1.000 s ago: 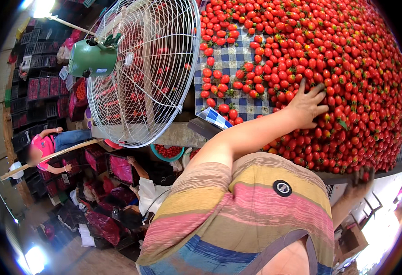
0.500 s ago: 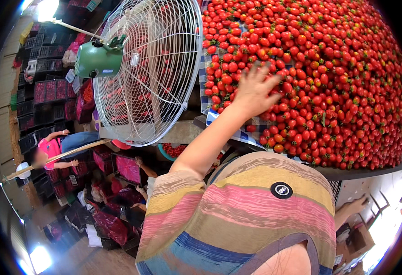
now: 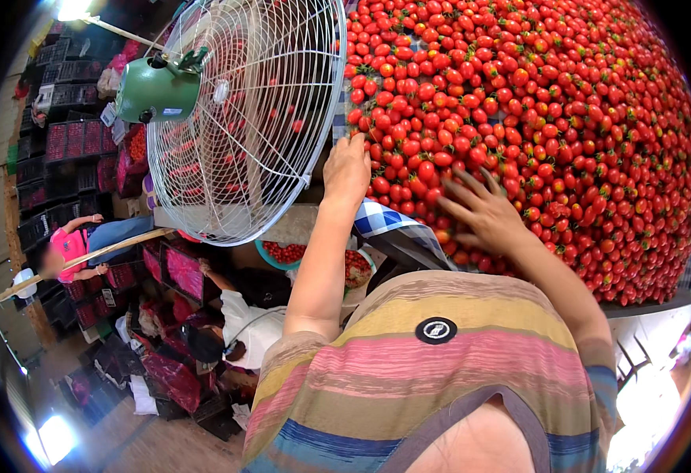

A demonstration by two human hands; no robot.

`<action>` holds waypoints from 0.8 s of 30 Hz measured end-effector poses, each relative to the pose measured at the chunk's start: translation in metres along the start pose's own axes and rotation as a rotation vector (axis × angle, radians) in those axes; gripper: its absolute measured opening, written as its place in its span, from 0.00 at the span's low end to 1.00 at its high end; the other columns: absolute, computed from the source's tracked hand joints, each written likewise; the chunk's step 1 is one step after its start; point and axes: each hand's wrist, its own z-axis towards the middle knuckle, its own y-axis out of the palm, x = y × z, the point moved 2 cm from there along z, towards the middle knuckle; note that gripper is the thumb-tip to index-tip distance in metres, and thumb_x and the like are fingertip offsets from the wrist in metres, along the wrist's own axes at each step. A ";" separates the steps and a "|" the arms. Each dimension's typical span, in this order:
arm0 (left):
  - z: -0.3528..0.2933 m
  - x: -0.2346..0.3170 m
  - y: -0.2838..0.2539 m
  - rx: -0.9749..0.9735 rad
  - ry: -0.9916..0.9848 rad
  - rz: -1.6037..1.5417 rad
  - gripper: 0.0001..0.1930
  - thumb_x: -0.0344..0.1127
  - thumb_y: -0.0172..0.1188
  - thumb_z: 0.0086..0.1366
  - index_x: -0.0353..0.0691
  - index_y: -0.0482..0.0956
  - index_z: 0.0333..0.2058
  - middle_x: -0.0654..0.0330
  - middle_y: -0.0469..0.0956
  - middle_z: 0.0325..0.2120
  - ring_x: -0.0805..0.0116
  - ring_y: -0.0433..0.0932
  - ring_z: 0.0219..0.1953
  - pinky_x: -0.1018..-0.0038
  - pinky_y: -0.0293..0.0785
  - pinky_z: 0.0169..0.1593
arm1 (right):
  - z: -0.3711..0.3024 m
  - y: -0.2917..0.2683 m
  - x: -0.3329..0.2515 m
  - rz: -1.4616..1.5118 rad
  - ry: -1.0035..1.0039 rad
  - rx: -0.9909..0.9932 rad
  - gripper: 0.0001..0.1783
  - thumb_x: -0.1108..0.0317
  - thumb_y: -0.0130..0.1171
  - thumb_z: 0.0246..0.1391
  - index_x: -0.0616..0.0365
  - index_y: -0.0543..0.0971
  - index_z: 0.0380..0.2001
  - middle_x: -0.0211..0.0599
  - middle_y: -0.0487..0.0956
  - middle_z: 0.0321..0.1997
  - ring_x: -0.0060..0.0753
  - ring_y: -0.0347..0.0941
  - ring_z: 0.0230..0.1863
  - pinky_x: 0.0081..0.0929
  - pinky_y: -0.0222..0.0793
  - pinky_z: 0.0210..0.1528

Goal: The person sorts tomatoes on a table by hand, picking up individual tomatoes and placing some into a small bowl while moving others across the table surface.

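A broad heap of red cherry tomatoes [image 3: 582, 142], some with green stems, covers the table in front of me. My left hand [image 3: 347, 172] is at the heap's left edge, back of the hand up, its fingers bent and partly hidden beside the outermost tomatoes. Nearer to me, my right hand [image 3: 483, 214] rests on the tomatoes with its fingers spread, slightly smeared by motion. A blue-and-white checked cloth [image 3: 389, 223] lies under the heap and shows along the near left edge.
Close on the left stands a large wire-caged fan [image 3: 243, 118] with a green motor [image 3: 156, 88]. Beyond it are stacked dark crates [image 3: 81, 140], a person in pink [image 3: 69, 246] and another in white [image 3: 243, 327]. Low beside the table, a teal basin [image 3: 270, 256] holds tomatoes.
My left hand has moved left and slightly nearer, from over the tomatoes to the heap's edge. My right hand has come in from the right onto the heap. The view has shifted slightly.
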 end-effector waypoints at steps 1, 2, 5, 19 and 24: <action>-0.007 0.004 -0.004 0.006 0.003 0.019 0.16 0.34 0.60 0.64 0.39 0.77 0.50 0.47 0.77 0.41 0.46 0.78 0.47 0.56 0.76 0.49 | 0.021 0.000 0.000 0.024 -0.079 0.019 0.42 0.48 0.70 0.45 0.41 0.71 0.65 0.37 0.58 0.76 0.44 0.51 0.77 0.59 0.39 0.78; -0.010 0.007 -0.012 0.025 0.008 0.042 0.16 0.34 0.61 0.64 0.39 0.77 0.50 0.48 0.77 0.41 0.47 0.78 0.46 0.56 0.76 0.49 | 0.044 -0.003 0.001 0.041 -0.164 0.048 0.41 0.48 0.70 0.46 0.42 0.71 0.64 0.35 0.59 0.76 0.43 0.52 0.76 0.59 0.38 0.78; -0.019 0.005 -0.034 -0.072 -0.024 0.077 0.17 0.34 0.61 0.63 0.37 0.77 0.50 0.48 0.78 0.40 0.47 0.78 0.46 0.57 0.75 0.49 | 0.096 0.012 0.011 -0.090 -0.303 0.165 0.38 0.50 0.69 0.47 0.44 0.73 0.63 0.35 0.62 0.74 0.42 0.54 0.76 0.62 0.39 0.77; -0.069 0.080 -0.076 -0.201 0.282 -0.334 0.17 0.30 0.65 0.58 0.37 0.78 0.47 0.50 0.78 0.38 0.49 0.80 0.41 0.61 0.77 0.44 | 0.179 -0.009 0.050 -0.150 0.187 0.126 0.44 0.35 0.54 0.57 0.52 0.65 0.69 0.47 0.61 0.75 0.50 0.47 0.78 0.60 0.36 0.77; -0.074 0.099 -0.082 -0.388 0.363 -0.428 0.17 0.29 0.65 0.59 0.38 0.78 0.48 0.51 0.78 0.38 0.51 0.80 0.42 0.62 0.77 0.45 | 0.143 0.023 -0.004 0.317 -0.039 0.235 0.29 0.50 0.58 0.60 0.55 0.75 0.58 0.46 0.66 0.71 0.53 0.54 0.75 0.57 0.47 0.75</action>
